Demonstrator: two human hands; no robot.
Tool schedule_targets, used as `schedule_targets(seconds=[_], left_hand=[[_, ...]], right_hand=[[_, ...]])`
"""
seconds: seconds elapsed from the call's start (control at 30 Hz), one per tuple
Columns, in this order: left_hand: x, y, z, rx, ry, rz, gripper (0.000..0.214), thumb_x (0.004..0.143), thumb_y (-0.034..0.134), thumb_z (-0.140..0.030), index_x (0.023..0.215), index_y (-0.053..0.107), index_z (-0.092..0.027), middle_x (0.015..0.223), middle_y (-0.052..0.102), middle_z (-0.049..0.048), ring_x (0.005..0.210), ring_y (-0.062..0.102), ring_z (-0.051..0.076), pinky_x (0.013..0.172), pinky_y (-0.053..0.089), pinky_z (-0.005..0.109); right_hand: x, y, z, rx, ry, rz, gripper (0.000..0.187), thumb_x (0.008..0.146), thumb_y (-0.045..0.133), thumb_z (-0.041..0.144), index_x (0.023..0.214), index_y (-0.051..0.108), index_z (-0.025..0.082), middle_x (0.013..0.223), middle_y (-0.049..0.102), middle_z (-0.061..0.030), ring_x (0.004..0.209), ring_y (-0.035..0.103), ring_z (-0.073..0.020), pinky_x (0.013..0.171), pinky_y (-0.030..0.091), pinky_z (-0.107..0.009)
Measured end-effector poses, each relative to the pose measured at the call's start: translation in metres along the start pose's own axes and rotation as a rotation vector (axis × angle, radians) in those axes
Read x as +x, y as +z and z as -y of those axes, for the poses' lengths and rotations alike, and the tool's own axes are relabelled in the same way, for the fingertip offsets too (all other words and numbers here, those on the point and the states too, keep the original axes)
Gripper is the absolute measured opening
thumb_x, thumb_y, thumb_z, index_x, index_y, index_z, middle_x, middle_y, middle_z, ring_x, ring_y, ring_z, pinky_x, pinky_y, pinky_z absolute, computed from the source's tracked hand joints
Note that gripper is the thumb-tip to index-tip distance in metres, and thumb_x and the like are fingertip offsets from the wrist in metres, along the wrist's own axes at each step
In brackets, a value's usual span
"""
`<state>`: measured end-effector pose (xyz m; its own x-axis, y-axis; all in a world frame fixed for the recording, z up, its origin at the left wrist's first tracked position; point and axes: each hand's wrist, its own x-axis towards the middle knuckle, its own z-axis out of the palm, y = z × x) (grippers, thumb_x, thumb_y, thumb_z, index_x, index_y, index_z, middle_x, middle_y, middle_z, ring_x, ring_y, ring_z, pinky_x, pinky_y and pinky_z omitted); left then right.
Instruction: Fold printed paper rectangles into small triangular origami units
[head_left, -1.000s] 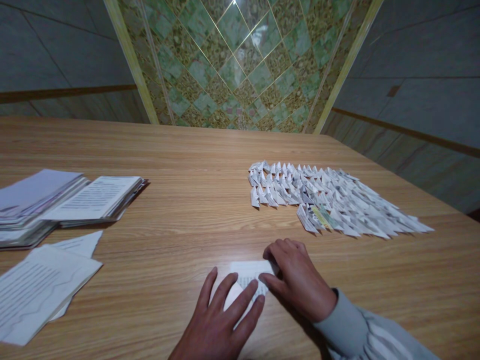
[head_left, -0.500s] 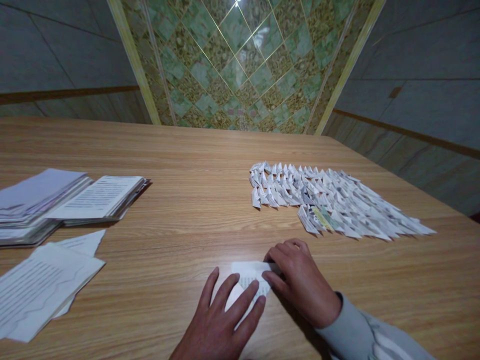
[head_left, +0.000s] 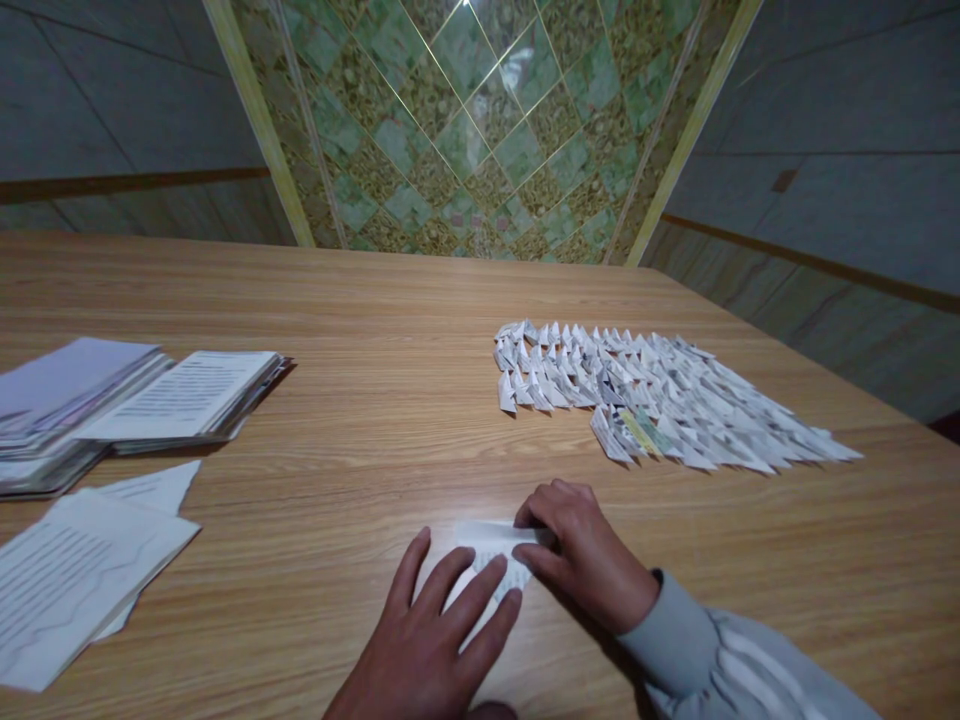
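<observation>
A small folded sheet of printed paper [head_left: 487,535] lies on the table in front of me. My left hand [head_left: 442,620] rests over its near part with fingers spread, pressing it flat. At the paper's far right edge, the thumb and fingers of my right hand [head_left: 577,550] pinch the upper flap. The lower part of the sheet is hidden under my left fingers.
Several rows of folded paper boats [head_left: 660,400] stand at the right. A stack of printed sheets [head_left: 180,400] lies at the left beside a thicker paper pile [head_left: 67,380]. Loose sheets [head_left: 90,560] lie nearer. A tiled wall [head_left: 480,140] rises behind the wooden table [head_left: 375,310].
My right hand has drawn slightly closer to the left hand, its fingers bent more over the paper's edge. My left hand stays spread on the sheet. The whole view has shifted a little.
</observation>
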<state>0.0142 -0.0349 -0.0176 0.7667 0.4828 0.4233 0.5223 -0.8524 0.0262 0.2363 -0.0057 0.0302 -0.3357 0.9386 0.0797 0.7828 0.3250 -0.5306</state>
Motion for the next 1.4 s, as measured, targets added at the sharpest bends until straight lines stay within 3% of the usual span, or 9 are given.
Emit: schedule_targets(seconds=[0.13, 0.2, 0.3, 0.4, 0.6, 0.8, 1.07, 1.2, 1.4], left_hand=[[0.014, -0.02, 0.01, -0.15, -0.094, -0.061, 0.02, 0.095, 0.056, -0.037, 0.11, 0.064, -0.026, 0.115, 0.071, 0.0016, 0.101, 0.058, 0.024, 0.106, 0.026, 0.05], [0.024, -0.028, 0.018, -0.205, -0.154, -0.087, 0.011, 0.095, 0.056, -0.026, 0.102, 0.064, -0.024, 0.109, 0.071, 0.0017, 0.096, 0.059, 0.022, 0.102, 0.032, 0.047], [0.036, -0.03, 0.028, -0.199, -0.198, -0.1, 0.018, 0.092, 0.059, -0.019, 0.109, 0.062, -0.02, 0.111, 0.069, 0.0058, 0.098, 0.057, 0.025, 0.098, 0.035, 0.049], [0.043, -0.023, 0.032, -0.182, -0.184, -0.027, 0.024, 0.09, 0.063, -0.016, 0.113, 0.061, -0.019, 0.099, 0.069, 0.0052, 0.092, 0.055, 0.025, 0.092, 0.039, 0.047], [0.043, -0.015, 0.032, -0.109, -0.117, -0.012, 0.009, 0.094, 0.059, -0.018, 0.09, 0.067, -0.019, 0.077, 0.06, 0.0029, 0.076, 0.048, 0.021, 0.069, 0.037, 0.035], [0.043, -0.024, 0.031, -0.064, -0.056, -0.032, 0.019, 0.099, 0.052, -0.023, 0.091, 0.069, -0.02, 0.073, 0.057, 0.0022, 0.072, 0.044, 0.02, 0.07, 0.035, 0.035], [0.04, -0.024, 0.026, -0.014, -0.024, 0.022, 0.023, 0.102, 0.043, -0.022, 0.108, 0.066, -0.022, 0.075, 0.055, 0.0025, 0.074, 0.045, 0.02, 0.072, 0.04, 0.037], [0.039, -0.022, 0.025, -0.009, -0.038, 0.048, 0.021, 0.101, 0.045, -0.022, 0.108, 0.065, -0.02, 0.075, 0.054, 0.0019, 0.073, 0.046, 0.02, 0.078, 0.042, 0.04], [0.035, -0.022, 0.021, 0.003, -0.052, 0.015, 0.025, 0.1, 0.043, -0.018, 0.113, 0.064, -0.019, 0.08, 0.059, 0.0028, 0.077, 0.052, 0.02, 0.095, 0.039, 0.048]], right_hand=[[0.003, 0.0, 0.0, 0.021, -0.009, 0.009, 0.016, 0.077, 0.075, 0.007, 0.078, 0.063, 0.017, 0.08, 0.065, 0.0016, 0.084, 0.056, -0.0172, 0.08, 0.03, -0.032], [0.004, 0.0, 0.002, 0.015, -0.031, 0.015, 0.016, 0.078, 0.075, 0.006, 0.077, 0.063, 0.016, 0.079, 0.064, 0.0016, 0.083, 0.055, -0.0169, 0.08, 0.031, -0.032], [0.005, 0.001, 0.004, -0.016, -0.072, 0.01, 0.015, 0.079, 0.076, 0.008, 0.077, 0.063, 0.017, 0.078, 0.064, 0.0014, 0.083, 0.054, -0.0168, 0.079, 0.031, -0.031], [0.003, 0.002, 0.004, -0.084, -0.119, -0.016, 0.014, 0.082, 0.075, 0.013, 0.077, 0.063, 0.017, 0.079, 0.063, 0.0005, 0.083, 0.053, -0.0173, 0.079, 0.031, -0.031], [0.0, -0.002, 0.006, -0.243, -0.234, -0.014, 0.016, 0.089, 0.069, 0.02, 0.074, 0.063, 0.017, 0.077, 0.062, 0.0, 0.081, 0.05, -0.0166, 0.078, 0.029, -0.032], [-0.002, -0.012, 0.009, -0.326, -0.278, 0.02, 0.018, 0.087, 0.072, 0.025, 0.07, 0.067, 0.02, 0.075, 0.065, 0.0018, 0.082, 0.05, -0.0164, 0.083, 0.026, -0.035], [-0.01, -0.016, 0.017, -0.314, -0.242, 0.025, 0.009, 0.09, 0.068, 0.021, 0.081, 0.067, 0.023, 0.08, 0.065, 0.0013, 0.085, 0.051, -0.0182, 0.087, 0.029, -0.035], [-0.019, -0.004, 0.026, -0.326, -0.236, -0.011, 0.009, 0.088, 0.067, 0.014, 0.092, 0.063, 0.02, 0.092, 0.063, -0.0023, 0.086, 0.05, -0.02, 0.085, 0.03, -0.035], [-0.028, 0.023, 0.021, -0.459, -0.326, -0.163, 0.02, 0.082, 0.061, 0.007, 0.101, 0.062, 0.015, 0.084, 0.063, -0.0042, 0.077, 0.05, -0.0212, 0.079, 0.031, -0.037]])
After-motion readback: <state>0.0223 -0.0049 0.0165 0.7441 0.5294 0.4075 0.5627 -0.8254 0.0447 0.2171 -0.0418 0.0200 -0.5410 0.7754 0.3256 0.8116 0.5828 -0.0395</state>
